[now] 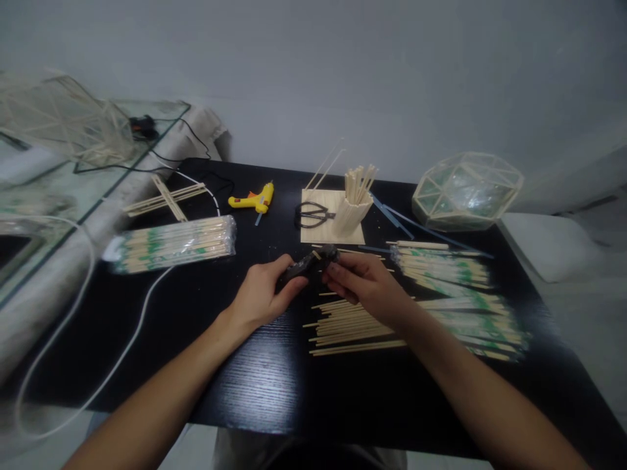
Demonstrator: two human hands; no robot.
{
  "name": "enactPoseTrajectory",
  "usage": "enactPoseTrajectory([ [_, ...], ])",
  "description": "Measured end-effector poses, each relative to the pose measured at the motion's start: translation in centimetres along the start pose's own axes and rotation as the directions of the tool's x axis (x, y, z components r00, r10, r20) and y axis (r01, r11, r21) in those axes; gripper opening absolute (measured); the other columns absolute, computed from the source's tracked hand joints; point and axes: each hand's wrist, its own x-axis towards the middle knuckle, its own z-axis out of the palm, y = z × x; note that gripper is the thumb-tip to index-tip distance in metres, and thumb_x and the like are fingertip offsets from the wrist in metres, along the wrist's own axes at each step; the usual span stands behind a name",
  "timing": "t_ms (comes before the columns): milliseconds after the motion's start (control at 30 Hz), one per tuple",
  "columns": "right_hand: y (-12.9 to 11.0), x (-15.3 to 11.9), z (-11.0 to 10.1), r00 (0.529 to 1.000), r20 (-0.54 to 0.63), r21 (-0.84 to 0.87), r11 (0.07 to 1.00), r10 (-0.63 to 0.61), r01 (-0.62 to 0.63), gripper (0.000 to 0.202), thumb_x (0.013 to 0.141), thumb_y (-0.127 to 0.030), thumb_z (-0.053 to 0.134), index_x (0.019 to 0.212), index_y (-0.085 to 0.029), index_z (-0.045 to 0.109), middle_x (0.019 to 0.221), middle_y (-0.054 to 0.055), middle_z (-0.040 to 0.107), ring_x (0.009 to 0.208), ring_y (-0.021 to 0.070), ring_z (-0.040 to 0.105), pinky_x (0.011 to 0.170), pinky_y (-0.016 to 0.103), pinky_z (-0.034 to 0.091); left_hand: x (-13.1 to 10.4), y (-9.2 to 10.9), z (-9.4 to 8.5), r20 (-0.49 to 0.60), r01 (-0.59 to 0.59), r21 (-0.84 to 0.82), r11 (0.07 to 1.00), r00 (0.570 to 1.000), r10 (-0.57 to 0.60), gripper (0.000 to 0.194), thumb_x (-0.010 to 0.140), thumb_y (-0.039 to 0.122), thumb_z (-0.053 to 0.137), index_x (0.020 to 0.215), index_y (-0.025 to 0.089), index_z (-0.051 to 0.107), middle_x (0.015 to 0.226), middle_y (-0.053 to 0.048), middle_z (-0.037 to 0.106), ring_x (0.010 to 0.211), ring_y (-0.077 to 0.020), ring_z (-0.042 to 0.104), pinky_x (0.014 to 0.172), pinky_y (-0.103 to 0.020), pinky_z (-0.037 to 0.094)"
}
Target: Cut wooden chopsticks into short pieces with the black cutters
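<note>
Black table (353, 398), plain wall (294, 78). Left hand (262, 290) has its fingers wrapped round a dark tool (300, 267), just beyond the loose sticks (350, 329); right hand (369, 281) pinches its far end, fingers narrow. Imo brace left, keep the right light.

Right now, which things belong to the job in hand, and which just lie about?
Likely the job's:
black tool, between left hand and right hand
loose sticks
stick cup

Likely just lying about, untouched:
glue gun
scissors
white cable
faceted frame
</note>
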Motion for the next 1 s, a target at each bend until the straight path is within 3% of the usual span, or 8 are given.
enactPoseTrajectory([
  [333, -0.3, 0.1, -0.1, 0.998, 0.011, 0.070, 0.996, 0.059, -0.060, 0.036, 0.092, -0.051, 0.072, 0.089, -0.015, 0.067, 0.063, -0.004, 0.052, 0.050, 0.0068, 0.038, 0.043, 0.020, 0.025, 0.1, -0.3, 0.3, -0.010, 0.005, -0.017, 1.000, 1.000, -0.005, 0.037, 0.099, 0.049, 0.049, 0.084, 0.017, 0.058, 0.067, 0.003, 0.056, 0.059, -0.0127, 0.051, 0.060, -0.025, 0.035],
  [433, -0.5, 0.1, -0.5, 0.992, 0.073, 0.254, 0.960, 0.100, -0.115, 0.041, 0.086, -0.047, 0.081, 0.110, -0.020, 0.061, 0.075, -0.002, 0.063, 0.056, 0.0102, 0.051, 0.047, 0.020, 0.040, 0.1, -0.5, 0.1, 0.005, -0.033, -0.030, 0.999, 0.999, 0.033, 0.036, 0.100, 0.048, 0.049, 0.085, 0.017, 0.059, 0.070, 0.002, 0.058, 0.062, -0.0130, 0.053, 0.062, -0.026, 0.037],
  [500, -0.7, 0.2, -0.8, 0.980, 0.167, 0.366, 0.916, 0.109, -0.165, 0.054, 0.085, -0.054, 0.080, 0.122, -0.023, 0.057, 0.083, 0.001, 0.067, 0.066, 0.0158, 0.061, 0.057, 0.028, 0.053, 0.1, -0.5, 0.1, 0.032, -0.051, -0.040, 0.998, 0.998, 0.053, 0.036, 0.100, 0.049, 0.049, 0.087, 0.017, 0.061, 0.072, 0.001, 0.060, 0.064, -0.0137, 0.055, 0.064, -0.026, 0.038],
  [567, -1.0, 0.2, -1.0, 0.948, 0.291, 0.419, 0.874, 0.128, -0.247, 0.056, 0.088, -0.064, 0.071, 0.122, -0.021, 0.058, 0.081, 0.002, 0.067, 0.066, 0.0167, 0.062, 0.062, 0.032, 0.056, 0.1, -0.5, 0.1, 0.078, -0.068, -0.056, 0.996, 0.994, 0.072, 0.038, 0.099, 0.052, 0.051, 0.091, 0.017, 0.063, 0.075, 0.000, 0.063, 0.066, -0.0148, 0.057, 0.065, -0.027, 0.039],
  [667, -1.4, 0.1, -1.0, 0.905, 0.384, 0.416, 0.841, 0.184, -0.347, 0.048, 0.095, -0.065, 0.061, 0.106, -0.019, 0.062, 0.067, -0.004, 0.054, 0.053, 0.0099, 0.046, 0.055, 0.024, 0.047, 0.1, -0.4, 0.2, 0.144, -0.086, -0.062, 0.994, 0.985, 0.094, 0.042, 0.098, 0.057, 0.052, 0.098, 0.017, 0.065, 0.079, -0.001, 0.065, 0.069, -0.0165, 0.059, 0.066, -0.028, 0.040],
  [833, -2.1, -0.7, -0.3, 0.906, 0.344, 0.300, 0.886, 0.246, -0.355, 0.032, 0.095, -0.047, 0.070, 0.089, -0.021, 0.053, 0.060, -0.009, 0.038, 0.049, 0.0058, 0.026, 0.046, 0.018, 0.019, 0.0, 0.1, 0.2, 0.181, -0.089, -0.064, 0.994, 0.978, 0.100, 0.042, 0.093, 0.058, 0.062, 0.104, 0.017, 0.067, 0.087, -0.003, 0.069, 0.075, -0.0181, 0.063, 0.069, -0.029, 0.044],
  [1000, -2.3, -1.0, 0.2, 0.912, 0.333, 0.264, 0.906, 0.237, -0.332, 0.033, 0.095, -0.044, 0.069, 0.082, -0.021, 0.050, 0.057, -0.010, 0.035, 0.047, 0.0061, 0.025, 0.043, 0.019, 0.019, -0.2, 0.5, 0.5, 0.197, -0.082, -0.043, 0.996, 0.976, 0.089, 0.034, 0.090, 0.050, 0.069, 0.103, 0.018, 0.067, 0.090, -0.002, 0.071, 0.078, -0.0179, 0.066, 0.071, -0.029, 0.046],
])
